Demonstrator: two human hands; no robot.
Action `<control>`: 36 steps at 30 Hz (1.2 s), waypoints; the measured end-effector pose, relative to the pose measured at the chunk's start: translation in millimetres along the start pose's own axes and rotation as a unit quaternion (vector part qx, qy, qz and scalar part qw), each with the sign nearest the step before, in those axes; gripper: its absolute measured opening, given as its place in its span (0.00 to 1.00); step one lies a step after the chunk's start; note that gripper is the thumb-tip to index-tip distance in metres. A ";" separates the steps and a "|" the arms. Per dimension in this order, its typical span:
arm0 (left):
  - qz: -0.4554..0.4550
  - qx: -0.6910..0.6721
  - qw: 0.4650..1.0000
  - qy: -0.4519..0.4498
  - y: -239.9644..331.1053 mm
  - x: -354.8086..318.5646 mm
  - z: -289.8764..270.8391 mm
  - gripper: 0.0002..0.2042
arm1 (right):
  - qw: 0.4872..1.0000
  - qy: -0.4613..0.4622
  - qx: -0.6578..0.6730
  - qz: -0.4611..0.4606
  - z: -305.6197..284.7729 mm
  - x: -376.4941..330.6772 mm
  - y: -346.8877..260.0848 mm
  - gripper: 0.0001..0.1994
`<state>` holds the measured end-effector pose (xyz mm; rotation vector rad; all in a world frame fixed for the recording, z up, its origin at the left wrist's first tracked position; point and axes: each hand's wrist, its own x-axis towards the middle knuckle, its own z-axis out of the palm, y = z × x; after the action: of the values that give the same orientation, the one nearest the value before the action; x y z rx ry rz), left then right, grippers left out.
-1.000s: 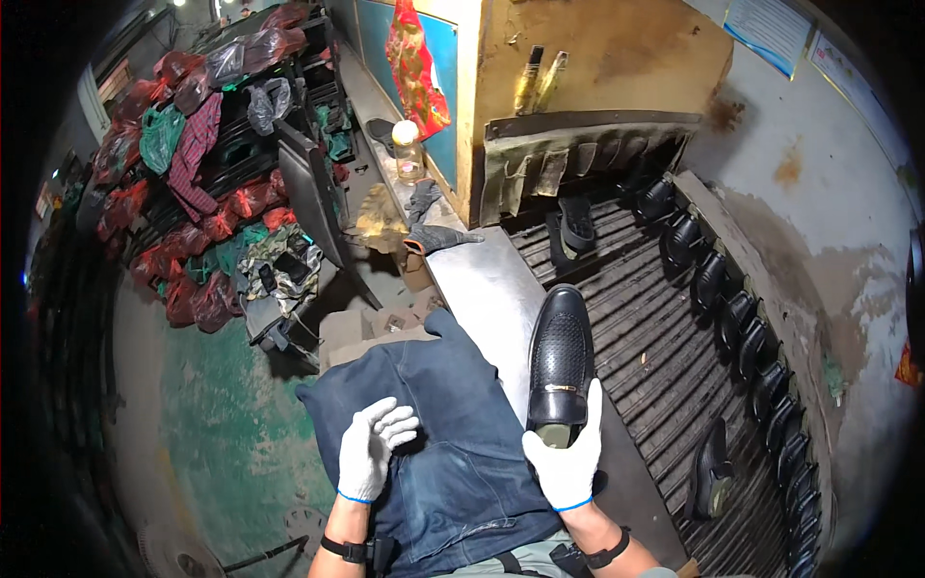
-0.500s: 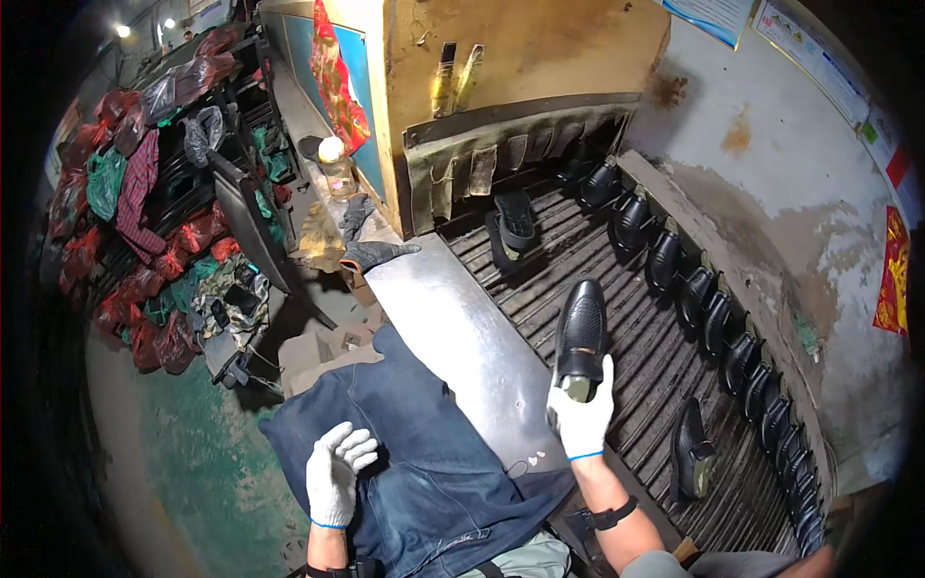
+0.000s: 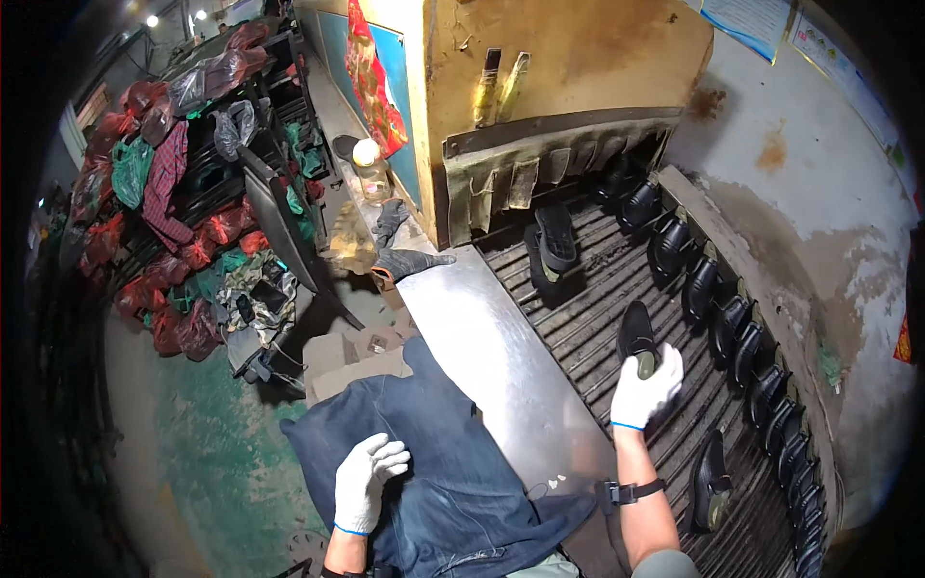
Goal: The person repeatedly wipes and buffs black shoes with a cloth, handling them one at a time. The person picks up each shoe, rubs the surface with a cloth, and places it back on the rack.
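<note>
Over the slatted conveyor, my right hand (image 3: 647, 390) in a white glove has its thumb and fingers apart at the heel of a black shoe (image 3: 636, 329). A greenish form shows inside that shoe, which appears to rest on the slats; contact with the glove is unclear. My left hand (image 3: 362, 482), also white-gloved, hovers over dark blue cloth (image 3: 434, 462) with loosely bent fingers and nothing in it. Another black shoe (image 3: 711, 482) lies on its side nearer me. Farther off, a pair of black shoes (image 3: 554, 241) sits before the machine opening.
Black shoes (image 3: 727, 328) line the conveyor's right edge beside the wall. A metal plate (image 3: 482, 328) runs along its left. At the back stands a yellowish machine (image 3: 568, 58) with a strip curtain (image 3: 520, 183). Dark gloves (image 3: 409, 262) lie at the plate's far end. Bagged goods (image 3: 202, 231) fill a rack at left.
My right hand has carried the shoe forward and right, lowered it to the slats, and spread its fingers. My left hand stays over the cloth. The whole view has shifted slightly.
</note>
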<state>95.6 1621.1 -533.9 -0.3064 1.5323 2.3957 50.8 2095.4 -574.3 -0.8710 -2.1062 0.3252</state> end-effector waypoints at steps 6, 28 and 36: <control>-0.009 0.023 1.000 -0.014 6.7 3.5 12.2 0.28 | 0.964 -0.192 0.180 -0.048 121.1 31.4 -109.3 0.52; -0.055 -0.154 0.987 0.006 48.3 -11.6 60.5 0.39 | 0.962 -0.219 0.149 0.061 159.9 3.1 -125.0 0.49; 0.021 0.041 0.999 0.017 56.0 -16.7 10.9 0.44 | 0.894 -0.313 0.286 0.145 280.7 74.0 -36.5 0.25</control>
<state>91.7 1606.7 -476.3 -0.3003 1.6634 2.3622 -214.4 2137.8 -690.5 -0.7709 -2.2207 1.4721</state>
